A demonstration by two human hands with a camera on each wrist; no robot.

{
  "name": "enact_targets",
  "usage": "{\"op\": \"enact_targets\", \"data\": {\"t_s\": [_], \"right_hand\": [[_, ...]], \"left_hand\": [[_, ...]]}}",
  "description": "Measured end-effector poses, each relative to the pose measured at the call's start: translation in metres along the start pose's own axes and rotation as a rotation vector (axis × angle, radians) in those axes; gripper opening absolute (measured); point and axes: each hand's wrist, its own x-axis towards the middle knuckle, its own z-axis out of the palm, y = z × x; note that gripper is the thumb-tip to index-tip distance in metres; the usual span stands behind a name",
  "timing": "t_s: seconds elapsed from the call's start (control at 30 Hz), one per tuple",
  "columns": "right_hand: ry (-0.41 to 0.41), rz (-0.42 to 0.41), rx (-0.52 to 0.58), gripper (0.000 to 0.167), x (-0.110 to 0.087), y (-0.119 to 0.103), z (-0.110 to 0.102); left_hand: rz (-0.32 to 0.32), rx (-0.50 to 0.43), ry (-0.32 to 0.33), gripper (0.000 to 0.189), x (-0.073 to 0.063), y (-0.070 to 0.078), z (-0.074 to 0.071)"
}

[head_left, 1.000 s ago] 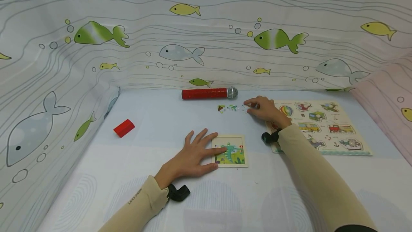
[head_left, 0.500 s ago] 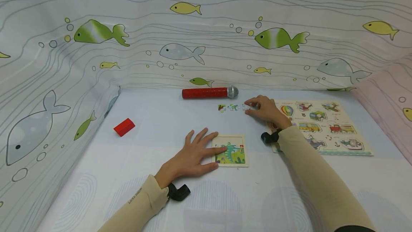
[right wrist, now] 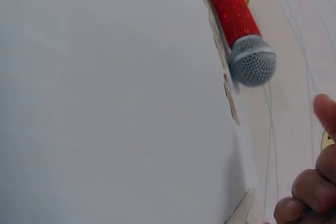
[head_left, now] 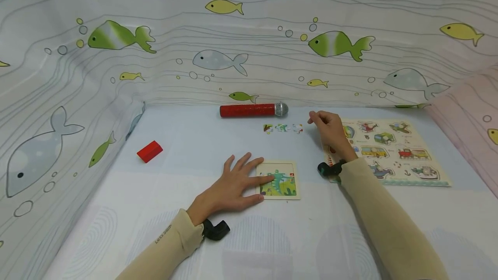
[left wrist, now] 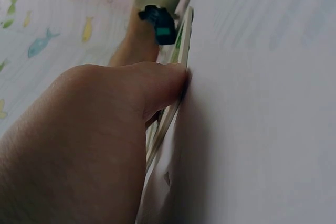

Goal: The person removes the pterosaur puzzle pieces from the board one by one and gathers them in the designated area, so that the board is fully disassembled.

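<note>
My left hand (head_left: pixel 231 191) lies spread on the left side of a small square jigsaw puzzle (head_left: pixel 285 188) with a green dinosaur picture in a pale frame. One finger reaches onto the picture. In the left wrist view the thumb (left wrist: pixel 165 82) is at the frame's edge. A short row of loose jigsaw pieces (head_left: pixel 282 128) lies behind the puzzle. To the right of that row is my right hand (head_left: pixel 331 133), raised, with curled fingers (right wrist: pixel 315 188) and nothing seen in them. The pieces stand edge-on in the right wrist view, near the microphone.
A red toy microphone (head_left: pixel 249 110) with a silver head lies at the back, by the fish-print cloth wall (head_left: pixel 171 68). Off to the left is a red block (head_left: pixel 149 151). A board of vehicle pictures (head_left: pixel 412 172) lies at the right, partly under the right arm.
My right hand has let go of the rightmost piece and drawn back to the right, its fingers curling in. That piece now shows whole in the row. The left hand stays in place.
</note>
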Motion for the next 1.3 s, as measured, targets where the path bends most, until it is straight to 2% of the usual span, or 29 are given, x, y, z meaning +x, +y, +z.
{"op": "enact_targets", "data": {"t_s": [0.1,0.27,0.37,0.53,0.63,0.83,1.1,1.3], "right_hand": [[0.02,0.023,0.04,0.064,-0.008,-0.005,0.005],[-0.066,0.003,0.012,0.061,-0.022,-0.014,0.016],[-0.141,-0.066,-0.008,0.049,-0.032,-0.024,0.024],[-0.292,-0.2,-0.014,0.016,-0.051,-0.041,0.039],[-0.4,-0.264,0.022,0.005,-0.062,-0.048,0.048],[-0.525,-0.359,0.017,0.014,-0.077,-0.055,0.059],[-0.595,-0.421,-0.022,0.026,-0.081,-0.049,0.061],[-0.623,-0.43,-0.102,0.024,-0.084,-0.05,0.062]], "left_hand": [[-0.002,-0.006,0.003,0.053,-0.001,0.0,0.0],[-0.007,0.004,-0.001,0.053,-0.001,-0.001,0.001],[-0.009,0.011,-0.004,0.053,0.0,-0.001,0.0],[-0.002,0.017,0.004,0.052,0.001,-0.003,-0.002],[0.002,0.023,0.011,0.052,0.002,-0.003,-0.004],[0.013,0.015,0.025,0.052,0.002,-0.004,-0.004],[0.014,-0.025,0.029,0.05,0.002,-0.003,-0.002],[-0.012,-0.106,0.063,0.048,0.003,-0.005,0.002]]}}
